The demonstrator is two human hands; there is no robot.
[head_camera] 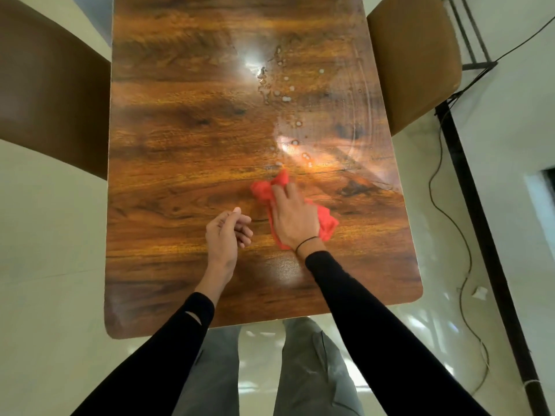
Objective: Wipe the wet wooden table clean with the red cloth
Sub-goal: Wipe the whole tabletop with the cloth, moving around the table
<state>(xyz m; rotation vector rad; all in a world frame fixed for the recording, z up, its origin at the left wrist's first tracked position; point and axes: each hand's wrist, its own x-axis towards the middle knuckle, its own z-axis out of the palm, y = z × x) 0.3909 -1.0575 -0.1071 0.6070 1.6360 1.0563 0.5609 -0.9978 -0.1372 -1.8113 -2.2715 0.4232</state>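
Note:
A glossy wooden table (180,151) fills the middle of the view. Water drops and a wet film (288,97) lie on its right half, from the far middle down toward the cloth. The red cloth (326,220) is crumpled on the tabletop right of centre. My right hand (292,216) lies flat on the cloth and presses it down, fingers pointing away from me. My left hand (228,232) hovers just left of it over dry wood, fingers loosely curled, holding nothing.
A brown chair (51,94) stands at the table's left side and another brown chair (414,55) at the right. A black cable (447,211) trails over the pale floor on the right beside a dark metal frame (480,223). My legs show below the near table edge.

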